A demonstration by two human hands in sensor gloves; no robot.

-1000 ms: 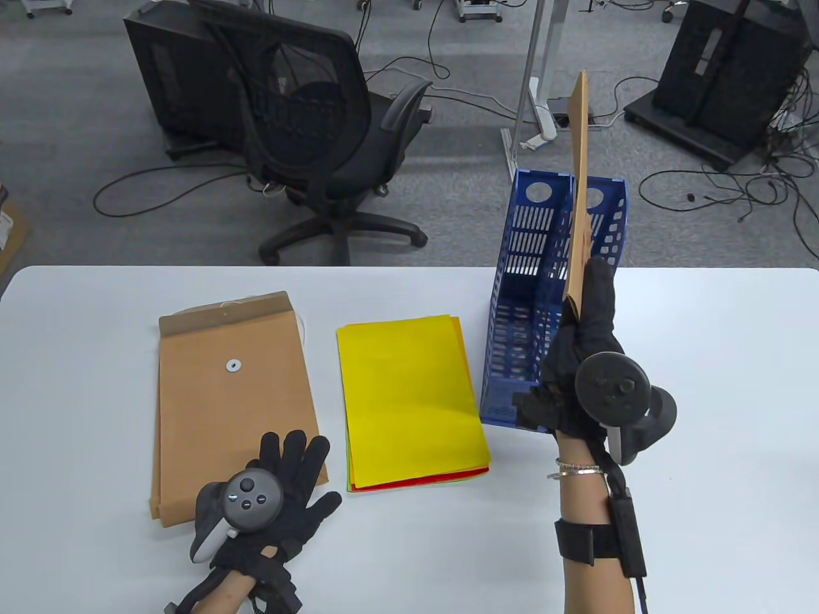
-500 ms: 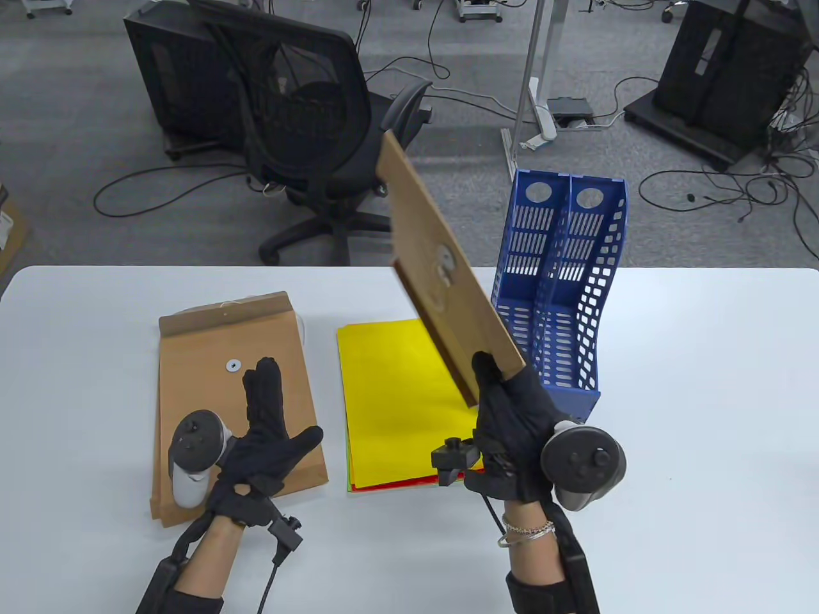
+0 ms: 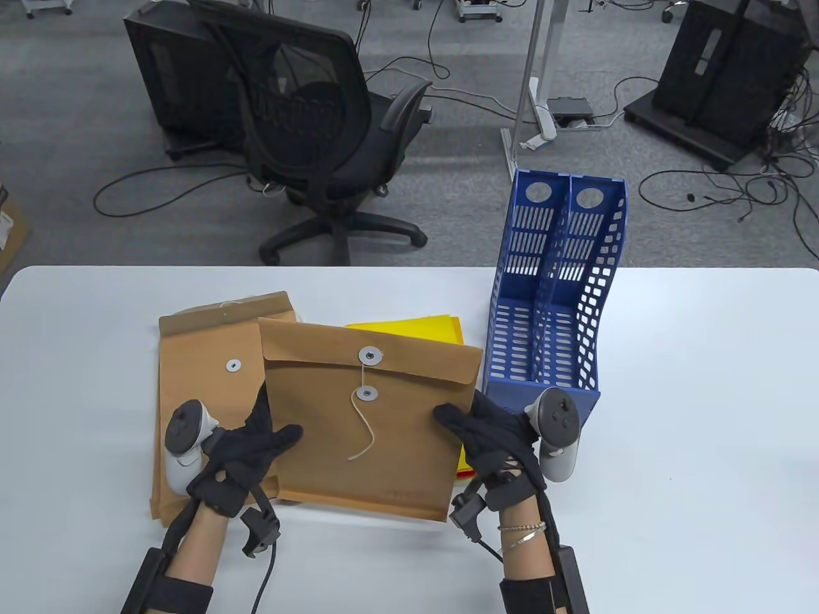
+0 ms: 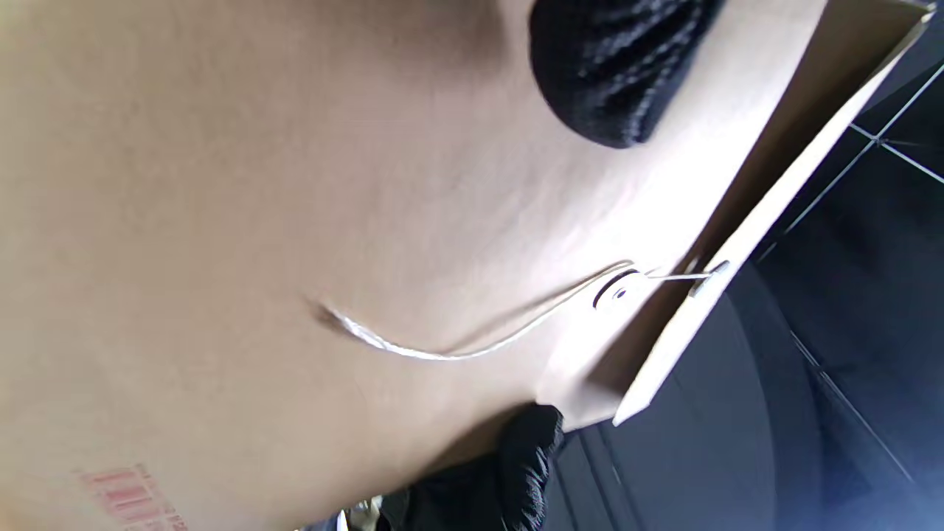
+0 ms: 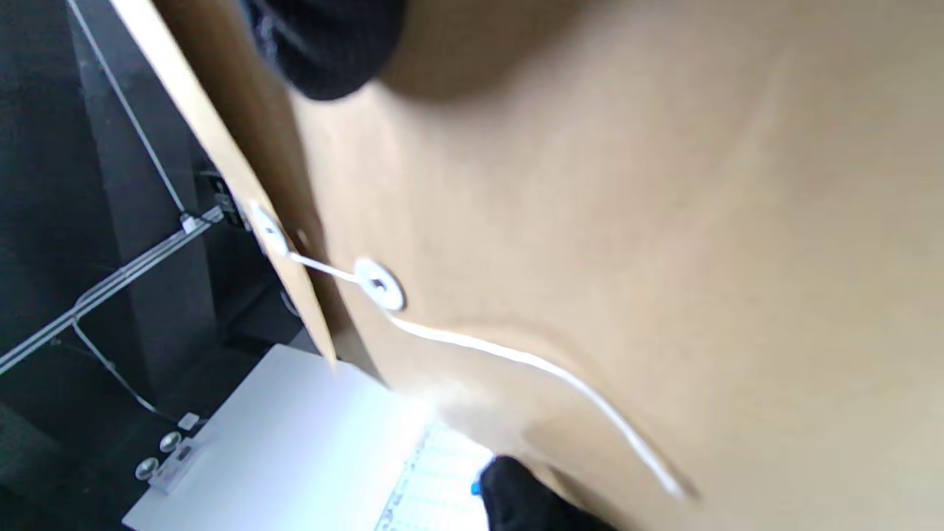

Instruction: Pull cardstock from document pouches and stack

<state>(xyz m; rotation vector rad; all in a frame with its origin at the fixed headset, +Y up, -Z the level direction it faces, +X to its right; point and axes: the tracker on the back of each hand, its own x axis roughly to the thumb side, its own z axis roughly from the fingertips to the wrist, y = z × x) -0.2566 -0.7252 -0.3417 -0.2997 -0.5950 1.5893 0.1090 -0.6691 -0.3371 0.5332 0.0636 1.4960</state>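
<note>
A brown string-tie pouch [image 3: 365, 422] is held flat over the table, flap closed, loose white string [image 3: 361, 435] hanging from its lower button. My left hand [image 3: 246, 448] grips its left edge, thumb on top. My right hand [image 3: 483, 441] grips its right edge, thumb on top. The pouch fills the left wrist view [image 4: 295, 221] and the right wrist view [image 5: 627, 221]. A second brown pouch [image 3: 198, 396] lies flat on the table at left, partly under the held one. The yellow-topped cardstock stack [image 3: 422, 323] lies behind and beneath the held pouch, mostly hidden.
A blue plastic file holder [image 3: 553, 307] with two slots stands at the right of the stack, close to my right hand. The white table [image 3: 704, 416] runs right of it. An office chair [image 3: 320, 141] stands beyond the far edge.
My right hand brought the pouch from above the file holder down and left, laying it flat over the cardstock. My left hand rose off the left pouch and took its left edge.
</note>
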